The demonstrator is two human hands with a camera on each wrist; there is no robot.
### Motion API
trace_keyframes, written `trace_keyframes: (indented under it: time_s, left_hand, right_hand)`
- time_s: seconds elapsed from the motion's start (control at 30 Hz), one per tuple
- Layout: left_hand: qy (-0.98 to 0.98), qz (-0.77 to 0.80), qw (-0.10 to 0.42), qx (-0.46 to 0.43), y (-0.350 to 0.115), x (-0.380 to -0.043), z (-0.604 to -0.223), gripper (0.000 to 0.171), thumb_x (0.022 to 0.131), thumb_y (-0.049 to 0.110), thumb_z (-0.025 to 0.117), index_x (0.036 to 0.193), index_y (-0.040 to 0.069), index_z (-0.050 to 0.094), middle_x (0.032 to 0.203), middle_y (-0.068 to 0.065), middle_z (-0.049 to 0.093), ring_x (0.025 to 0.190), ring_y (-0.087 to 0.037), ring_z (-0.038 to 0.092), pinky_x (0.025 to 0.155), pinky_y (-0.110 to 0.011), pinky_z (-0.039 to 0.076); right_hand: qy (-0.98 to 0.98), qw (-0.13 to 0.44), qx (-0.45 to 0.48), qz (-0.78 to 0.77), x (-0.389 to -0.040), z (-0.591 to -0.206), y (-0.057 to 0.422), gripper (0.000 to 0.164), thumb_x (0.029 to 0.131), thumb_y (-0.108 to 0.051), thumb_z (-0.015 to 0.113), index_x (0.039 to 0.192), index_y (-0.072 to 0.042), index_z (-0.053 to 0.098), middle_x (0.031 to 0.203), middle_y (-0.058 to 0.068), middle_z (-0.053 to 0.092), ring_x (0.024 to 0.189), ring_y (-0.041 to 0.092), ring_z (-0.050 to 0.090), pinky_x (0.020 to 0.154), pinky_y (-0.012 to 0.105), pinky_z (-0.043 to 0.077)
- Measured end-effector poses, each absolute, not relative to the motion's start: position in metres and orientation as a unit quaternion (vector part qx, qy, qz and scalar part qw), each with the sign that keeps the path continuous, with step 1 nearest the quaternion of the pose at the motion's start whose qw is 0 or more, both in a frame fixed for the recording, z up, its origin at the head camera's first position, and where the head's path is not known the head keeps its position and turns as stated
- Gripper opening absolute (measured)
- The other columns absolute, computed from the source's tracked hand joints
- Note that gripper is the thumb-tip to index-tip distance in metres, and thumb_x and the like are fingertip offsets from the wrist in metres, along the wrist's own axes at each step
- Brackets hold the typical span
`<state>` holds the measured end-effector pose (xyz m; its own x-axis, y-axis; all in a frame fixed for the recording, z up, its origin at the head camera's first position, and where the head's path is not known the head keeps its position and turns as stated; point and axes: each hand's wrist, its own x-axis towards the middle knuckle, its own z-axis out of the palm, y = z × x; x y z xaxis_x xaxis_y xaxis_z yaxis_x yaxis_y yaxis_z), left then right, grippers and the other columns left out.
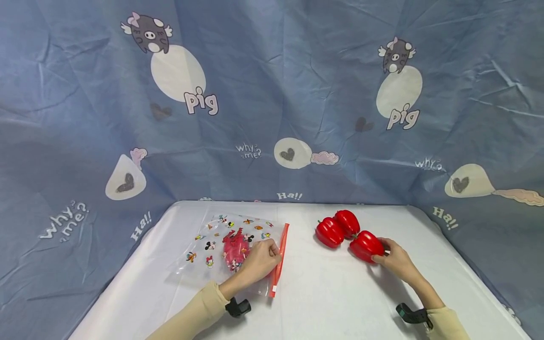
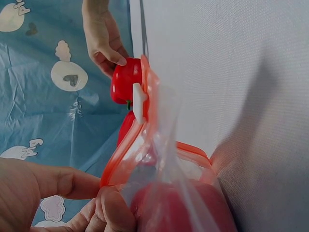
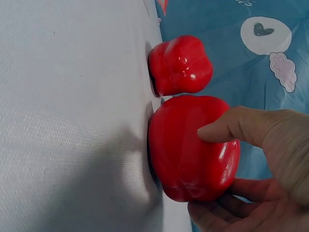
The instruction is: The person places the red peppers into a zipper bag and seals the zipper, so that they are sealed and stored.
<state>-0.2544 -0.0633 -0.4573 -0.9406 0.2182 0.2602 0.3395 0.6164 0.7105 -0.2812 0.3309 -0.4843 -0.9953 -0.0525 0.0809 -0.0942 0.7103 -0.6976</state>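
A blue cloth (image 1: 259, 108) fills the upper frame behind the white tabletop (image 1: 318, 297). At lower centre-left lies a clear bag (image 1: 206, 273), a red thing (image 1: 233, 248) inside; the left hand (image 1: 260, 259) pinches its red-orange edge (image 1: 277, 274). Well apart, at lower right, the right hand (image 1: 396, 259) grips a pepper (image 1: 365, 246), two more peppers (image 1: 329, 232) just beside.

Blue cloth (image 1: 272, 104): "pig" (image 1: 201, 101) upper left, again upper right; "why me?" (image 1: 248, 150) left and centre; "why" (image 1: 425, 163) right, rest unclear; "Ha!!" (image 1: 289, 196) left, centre, right.
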Motion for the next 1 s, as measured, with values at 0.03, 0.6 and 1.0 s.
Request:
trace_keyframes:
  time_s: [0.03,0.6,1.0]
  left_hand:
    - [-0.896,-0.409,0.074,-0.155,-0.0633,-0.2543,-0.4569,0.009,0.077,0.004,0.060,0.070,0.010,0.058,0.058,0.006,0.050,0.051,-0.003,0.044,0.046,-0.019,0.038]
    - [-0.895,-0.414,0.069,-0.152,-0.0633,-0.2532,-0.4558,0.007,0.076,0.005,0.059,0.071,0.009,0.058,0.058,0.005,0.051,0.050,-0.003,0.044,0.046,-0.019,0.037]
    - [-0.894,-0.416,0.067,-0.151,-0.0636,-0.2533,-0.4564,0.008,0.077,0.005,0.061,0.071,0.009,0.057,0.058,0.005,0.050,0.050,-0.003,0.043,0.045,-0.019,0.036]
  right_hand:
    - [-0.925,0.032,0.040,0.377,-0.2813,-0.4844,0.3308,0.063,0.081,-0.014,0.068,0.132,0.014,0.042,0.125,0.036,0.053,0.113,0.049,0.056,0.090,0.051,0.050]
    - [-0.924,0.060,0.033,0.377,-0.2809,-0.4826,0.3273,0.062,0.082,-0.014,0.069,0.132,0.013,0.044,0.127,0.034,0.054,0.117,0.046,0.053,0.095,0.051,0.047]
    - [-0.922,0.063,0.028,0.381,-0.2781,-0.4774,0.3226,0.063,0.083,-0.016,0.070,0.133,0.012,0.043,0.127,0.034,0.053,0.117,0.046,0.054,0.093,0.050,0.049]
